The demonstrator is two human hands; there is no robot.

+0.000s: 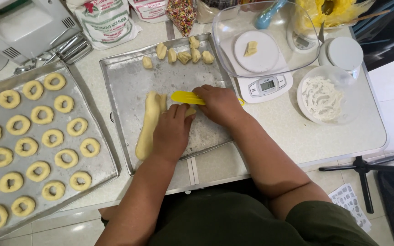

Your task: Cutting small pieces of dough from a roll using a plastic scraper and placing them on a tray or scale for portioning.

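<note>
One dough log [148, 123] lies lengthwise, pointing away, under left hand [172, 132].

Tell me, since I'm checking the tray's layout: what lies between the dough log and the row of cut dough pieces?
Only bare floured tray, seen in the head view.

Left edge of table: tray [97, 169] of ring-shaped dough pieces [45, 138]. Far edge — flour bags [106, 20], sprinkles bag [181, 13]. Right side — kitchen scale [264, 85] under clear bowl [233, 23], flour bowl [326, 98].
</note>
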